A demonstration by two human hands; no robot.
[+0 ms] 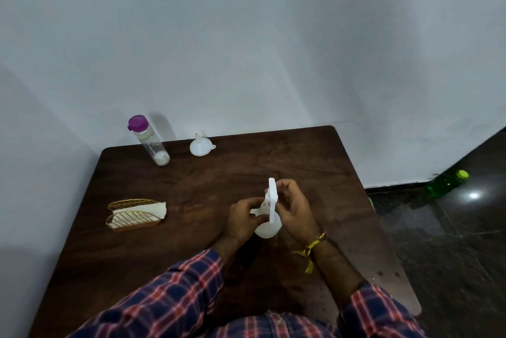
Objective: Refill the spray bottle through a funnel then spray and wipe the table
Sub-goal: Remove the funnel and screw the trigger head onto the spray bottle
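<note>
A white spray bottle stands in the middle of the dark wooden table. My left hand grips its body from the left. My right hand holds the white spray head at the top of the bottle. A small white funnel lies mouth-down near the table's far edge. To its left stands a clear water bottle with a purple cap. A gold wire holder with white paper napkins sits at the left of the table.
A white wall runs behind and to the left of the table. On the dark floor at the right lies a green bottle with a yellow-green cap.
</note>
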